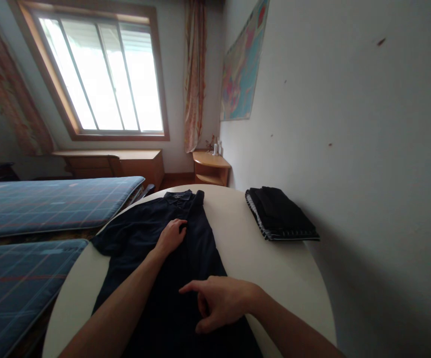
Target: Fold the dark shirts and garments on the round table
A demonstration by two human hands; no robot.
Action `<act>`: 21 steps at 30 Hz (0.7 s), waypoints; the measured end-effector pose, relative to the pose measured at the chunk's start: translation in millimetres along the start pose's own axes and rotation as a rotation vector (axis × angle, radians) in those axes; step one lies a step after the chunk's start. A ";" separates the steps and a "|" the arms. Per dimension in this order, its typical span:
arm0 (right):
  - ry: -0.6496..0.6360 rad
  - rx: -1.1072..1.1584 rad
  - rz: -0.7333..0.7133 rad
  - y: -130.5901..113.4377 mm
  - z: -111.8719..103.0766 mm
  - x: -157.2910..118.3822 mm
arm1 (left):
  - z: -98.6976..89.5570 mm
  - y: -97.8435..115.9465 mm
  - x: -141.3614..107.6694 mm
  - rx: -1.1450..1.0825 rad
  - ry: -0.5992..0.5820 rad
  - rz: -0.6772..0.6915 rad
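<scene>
One left hand (171, 235) lies on one dark shirt (205, 251), pinching or not I cannot tell; one right hand (225, 301), thumb and forefinger apart, is over its lower front. One round, pale surface (278, 283) carries the shirt and one folded black pile (280, 211); beyond, two plaid mattresses (58, 203), one window (103, 79).

The left forearm (118, 303) is bare and slants up and inward from the lower left, reaching farther forward than the right. The left hand (173, 235) lies back upward, its fingers bent, with a small gap showing by the thumb side. The right forearm (290, 323) comes in from the lower right, also bare. The right hand (225, 298) turns across the body — index finger (191, 286) stretched leftward, thumb (203, 325) well apart below it, the other fingers curled between.
</scene>
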State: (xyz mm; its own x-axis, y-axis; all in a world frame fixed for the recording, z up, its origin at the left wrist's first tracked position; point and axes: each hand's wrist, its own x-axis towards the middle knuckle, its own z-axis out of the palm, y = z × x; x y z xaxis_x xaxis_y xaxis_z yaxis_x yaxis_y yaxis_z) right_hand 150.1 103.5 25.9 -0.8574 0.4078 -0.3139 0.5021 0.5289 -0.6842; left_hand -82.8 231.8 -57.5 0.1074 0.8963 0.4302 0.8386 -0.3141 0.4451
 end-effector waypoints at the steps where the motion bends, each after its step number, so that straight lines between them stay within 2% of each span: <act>1: -0.043 0.021 0.000 -1.3 0.3 -0.1 | -0.2 0.4 -0.3 0.004 0.000 0.007; 6: -0.327 0.238 0.043 -4.9 3.7 0.8 | -2.0 2.8 -3.3 0.019 -0.002 0.035; 8: -0.353 0.307 0.031 -4.5 4.2 0.8 | -1.9 2.7 -4.4 0.031 0.001 0.041; 10: -0.218 0.275 -0.034 -2.6 4.1 1.2 | -0.7 1.9 -5.1 0.050 -0.005 0.056; 13: 0.232 0.024 -0.146 4.7 4.7 4.7 | 2.4 0.6 -5.4 0.080 -0.049 0.093; 15: 0.458 -0.145 -0.151 12.7 6.2 8.3 | 4.4 0.7 -5.6 0.091 -0.079 0.109; 17: 0.489 -0.225 -0.108 20.8 6.9 10.5 | 6.1 2.0 -6.0 0.098 -0.099 0.115; 21: 0.356 -0.247 -0.065 26.1 1.1 4.7 | 8.4 7.8 -9.1 0.112 -0.125 0.153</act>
State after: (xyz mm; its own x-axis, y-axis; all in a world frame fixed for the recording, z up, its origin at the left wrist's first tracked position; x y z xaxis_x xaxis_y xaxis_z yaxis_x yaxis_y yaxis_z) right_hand 159.0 118.5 5.9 -0.8175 0.5759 0.0007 0.4973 0.7066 -0.5034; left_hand -72.7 223.8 -64.5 0.2971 0.8749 0.3826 0.8608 -0.4188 0.2892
